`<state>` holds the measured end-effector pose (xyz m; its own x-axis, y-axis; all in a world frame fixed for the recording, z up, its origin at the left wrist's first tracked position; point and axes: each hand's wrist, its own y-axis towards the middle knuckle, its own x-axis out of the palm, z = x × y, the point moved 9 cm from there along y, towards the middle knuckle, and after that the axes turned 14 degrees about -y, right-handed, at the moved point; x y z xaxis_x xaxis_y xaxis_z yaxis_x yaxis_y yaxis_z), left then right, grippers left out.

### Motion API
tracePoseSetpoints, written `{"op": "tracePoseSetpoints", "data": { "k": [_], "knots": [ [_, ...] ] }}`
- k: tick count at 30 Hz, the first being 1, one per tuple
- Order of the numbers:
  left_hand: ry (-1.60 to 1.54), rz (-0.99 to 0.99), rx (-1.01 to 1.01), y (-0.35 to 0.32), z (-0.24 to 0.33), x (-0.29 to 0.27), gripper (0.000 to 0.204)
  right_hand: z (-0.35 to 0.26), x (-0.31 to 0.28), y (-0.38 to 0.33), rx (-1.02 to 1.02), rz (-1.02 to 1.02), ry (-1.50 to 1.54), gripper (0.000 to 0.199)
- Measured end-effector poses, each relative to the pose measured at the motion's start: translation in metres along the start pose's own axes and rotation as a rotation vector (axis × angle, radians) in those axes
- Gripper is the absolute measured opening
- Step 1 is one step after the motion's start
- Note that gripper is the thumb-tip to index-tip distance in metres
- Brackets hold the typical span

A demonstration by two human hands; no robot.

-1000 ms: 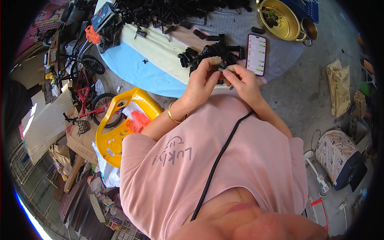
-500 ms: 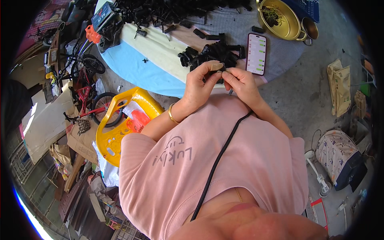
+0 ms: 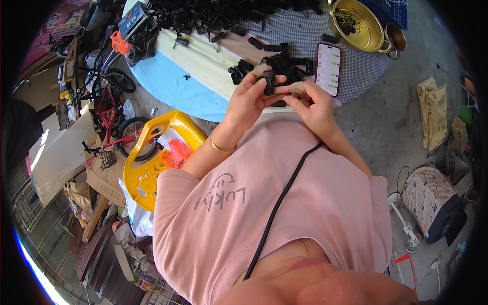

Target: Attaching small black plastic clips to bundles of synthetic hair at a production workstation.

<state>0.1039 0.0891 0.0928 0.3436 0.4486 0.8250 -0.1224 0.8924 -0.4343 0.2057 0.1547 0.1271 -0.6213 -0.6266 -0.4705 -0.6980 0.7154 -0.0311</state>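
My left hand (image 3: 246, 99) is closed around a small black plastic part (image 3: 269, 83), which stands up between the thumb and fingers. Close beside it, my right hand (image 3: 313, 104) has its thumb and fingers bent together at the tips. Whatever they pinch is too small to make out. Beige coverings show on some fingertips of both hands. Just beyond the hands, a small heap of black plastic parts (image 3: 293, 66) lies on the cloth-covered table (image 3: 203, 66).
A phone (image 3: 327, 69) with a lit screen lies right of the small heap. Farther back are a big pile of black parts (image 3: 203, 18) and a gold-coloured pot (image 3: 373, 39). A yellow plastic chair (image 3: 140, 175) stands at my left. A black cord (image 3: 277, 203) crosses my shirt.
My hands have drawn slightly apart from their joined position. The black part, mostly hidden between the fingers before, now shows upright in my left hand.
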Motion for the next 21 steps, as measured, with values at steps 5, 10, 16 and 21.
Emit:
{"op": "tracePoseSetpoints", "data": {
  "k": [5, 10, 16, 21],
  "knots": [
    [0.027, -0.010, -0.174, -0.006, -0.021, -0.017, 0.030, -0.018, -0.002, -0.006, -0.240, 0.038, 0.011, 0.009],
    [0.520, -0.043, -0.111, -0.019, -0.018, -0.014, 0.037, 0.008, 0.021, -0.006, 0.046, -0.083, 0.268, 0.014],
    [0.563, -0.127, -0.083, -0.017, -0.023, -0.007, 0.040, 0.031, 0.034, -0.005, 0.162, -0.231, 0.095, 0.017],
    [0.429, -0.055, -0.046, -0.012, -0.020, -0.002, 0.033, 0.049, 0.028, -0.008, 0.281, -0.190, 0.430, 0.015]
  ]
}}
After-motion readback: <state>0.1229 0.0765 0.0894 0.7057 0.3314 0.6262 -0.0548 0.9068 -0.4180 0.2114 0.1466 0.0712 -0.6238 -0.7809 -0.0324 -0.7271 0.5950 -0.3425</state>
